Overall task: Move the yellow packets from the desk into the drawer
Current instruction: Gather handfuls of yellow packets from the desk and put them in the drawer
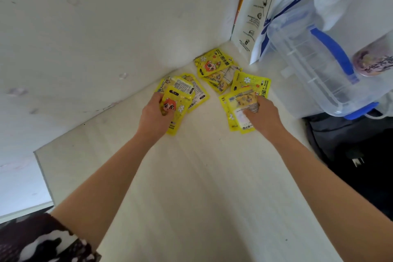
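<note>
Several yellow packets with cartoon prints lie on the pale desk [191, 176] near the wall corner. My left hand [154, 117] grips a fanned bunch of yellow packets [180, 100] at the left, thumb on the top one. My right hand [263, 117] pinches another stack of yellow packets [240, 110] at the right. A third loose pile of packets [214, 68] lies farther back between the hands, touched by neither. No drawer is in view.
A clear plastic box with blue handles [319, 66] stands at the right, with a white paper bag [265, 13] behind it. A dark bag [350, 155] sits at the desk's right side. The white wall [85, 38] borders the desk on the left.
</note>
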